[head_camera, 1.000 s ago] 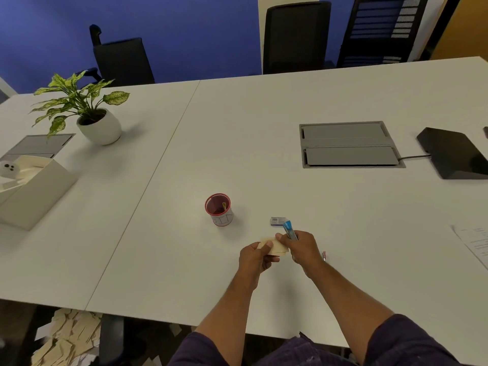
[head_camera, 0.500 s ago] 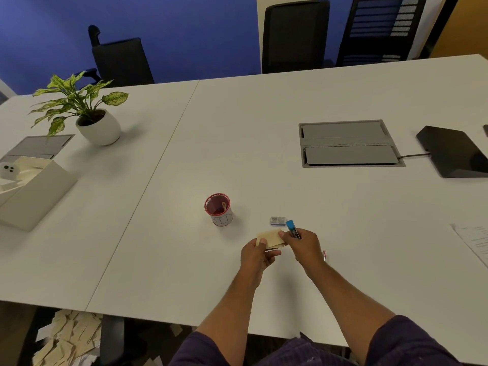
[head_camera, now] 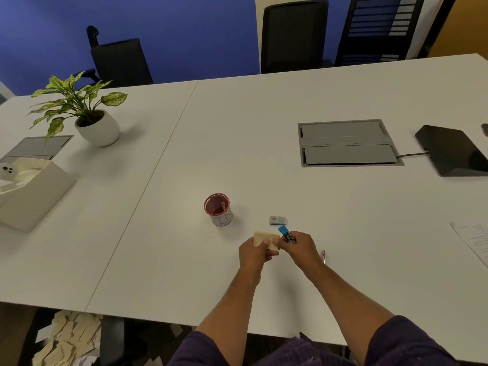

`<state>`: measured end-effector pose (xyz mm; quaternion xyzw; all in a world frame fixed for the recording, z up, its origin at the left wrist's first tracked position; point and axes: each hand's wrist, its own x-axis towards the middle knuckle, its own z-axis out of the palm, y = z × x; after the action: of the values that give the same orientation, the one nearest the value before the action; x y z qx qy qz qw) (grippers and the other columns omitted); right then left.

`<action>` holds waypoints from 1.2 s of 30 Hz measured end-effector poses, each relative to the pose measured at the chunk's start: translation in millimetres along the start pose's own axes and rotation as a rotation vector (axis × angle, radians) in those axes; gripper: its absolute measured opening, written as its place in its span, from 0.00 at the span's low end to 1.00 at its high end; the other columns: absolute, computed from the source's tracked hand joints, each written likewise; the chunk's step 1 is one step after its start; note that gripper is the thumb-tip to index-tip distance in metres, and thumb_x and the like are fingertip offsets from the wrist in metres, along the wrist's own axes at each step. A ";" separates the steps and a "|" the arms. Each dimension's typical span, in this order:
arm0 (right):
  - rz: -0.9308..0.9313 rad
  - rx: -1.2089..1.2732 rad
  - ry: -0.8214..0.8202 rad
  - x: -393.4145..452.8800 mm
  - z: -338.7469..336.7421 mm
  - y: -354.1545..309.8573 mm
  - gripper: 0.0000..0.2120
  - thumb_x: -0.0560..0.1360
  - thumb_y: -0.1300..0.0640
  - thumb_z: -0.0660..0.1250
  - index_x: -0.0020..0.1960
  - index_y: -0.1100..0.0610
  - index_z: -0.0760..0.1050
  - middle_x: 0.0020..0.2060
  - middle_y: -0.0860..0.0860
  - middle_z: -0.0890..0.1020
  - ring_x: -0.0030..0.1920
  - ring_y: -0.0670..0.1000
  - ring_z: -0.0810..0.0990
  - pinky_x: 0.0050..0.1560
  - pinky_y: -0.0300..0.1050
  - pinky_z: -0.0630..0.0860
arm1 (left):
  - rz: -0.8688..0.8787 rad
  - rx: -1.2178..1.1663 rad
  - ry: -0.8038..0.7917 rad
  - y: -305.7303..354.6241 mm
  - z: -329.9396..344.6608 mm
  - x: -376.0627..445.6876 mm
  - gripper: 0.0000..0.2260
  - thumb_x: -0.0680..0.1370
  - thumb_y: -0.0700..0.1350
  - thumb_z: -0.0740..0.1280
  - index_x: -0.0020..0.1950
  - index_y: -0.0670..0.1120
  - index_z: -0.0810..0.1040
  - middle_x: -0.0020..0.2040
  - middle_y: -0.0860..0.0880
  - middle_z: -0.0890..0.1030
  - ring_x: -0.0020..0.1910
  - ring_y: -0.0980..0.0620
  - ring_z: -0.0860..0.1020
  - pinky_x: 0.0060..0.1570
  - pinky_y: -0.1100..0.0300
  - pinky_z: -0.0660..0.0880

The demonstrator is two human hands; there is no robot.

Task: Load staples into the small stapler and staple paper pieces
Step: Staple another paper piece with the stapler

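Note:
My left hand [head_camera: 254,253] pinches cream paper pieces [head_camera: 262,237] above the white table [head_camera: 264,128], thumb on top. My right hand [head_camera: 299,248] grips a small blue stapler [head_camera: 285,233], whose blue end points up and away; its lower part is hidden in my fingers. The stapler's hidden end meets the right edge of the paper. A small staple box [head_camera: 277,220] lies flat on the table just beyond both hands.
A red-rimmed cup [head_camera: 218,210] stands left of the hands. A thin red-tipped item [head_camera: 323,256] lies right of my right wrist. Farther off are a potted plant [head_camera: 87,112], a white box [head_camera: 29,188], a grey cable hatch [head_camera: 346,142], a black device [head_camera: 454,151] and printed sheets [head_camera: 472,241].
The paper pieces have been turned and lifted a little, now showing above my left thumb. Both hands stayed close together in about the same place.

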<state>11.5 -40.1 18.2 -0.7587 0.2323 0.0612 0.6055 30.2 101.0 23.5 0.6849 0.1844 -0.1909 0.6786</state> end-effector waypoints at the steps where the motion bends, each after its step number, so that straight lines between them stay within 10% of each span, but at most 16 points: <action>1: 0.005 0.039 0.030 -1.3 0.5 -0.8 0.16 0.73 0.48 0.76 0.41 0.60 0.79 0.30 0.50 0.76 0.32 0.49 0.71 0.37 0.46 0.68 | 0.038 0.057 0.013 2.2 -0.3 -0.3 0.06 0.81 0.41 0.66 0.57 0.45 0.76 0.47 0.44 0.85 0.37 0.50 0.85 0.40 0.61 0.81; 11: -0.004 0.170 0.085 -0.7 -2.8 -4.1 0.08 0.78 0.49 0.70 0.47 0.54 0.80 0.26 0.40 0.75 0.31 0.46 0.71 0.34 0.40 0.68 | 0.249 0.423 -0.078 9.2 -6.1 -0.5 0.09 0.77 0.43 0.71 0.56 0.43 0.77 0.48 0.45 0.81 0.35 0.48 0.83 0.33 0.63 0.80; 17: 0.038 0.172 -0.043 -5.9 -2.6 -10.5 0.13 0.76 0.53 0.73 0.59 0.53 0.79 0.32 0.45 0.77 0.29 0.43 0.71 0.29 0.35 0.68 | 0.145 0.159 -0.113 14.9 -8.8 -4.1 0.07 0.74 0.42 0.75 0.49 0.42 0.81 0.41 0.44 0.85 0.34 0.51 0.83 0.34 0.63 0.76; 36: 0.154 0.184 -0.275 -14.4 -3.1 -15.7 0.16 0.71 0.51 0.78 0.49 0.60 0.77 0.25 0.48 0.68 0.24 0.45 0.64 0.25 0.37 0.65 | -0.062 -0.171 0.028 20.2 -13.7 0.6 0.03 0.74 0.40 0.75 0.46 0.46 0.83 0.44 0.46 0.85 0.44 0.46 0.81 0.44 0.53 0.75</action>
<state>4.9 -36.6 38.4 -0.6644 0.2094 0.1891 0.6920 41.2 114.4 40.7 0.6208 0.2304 -0.1858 0.7259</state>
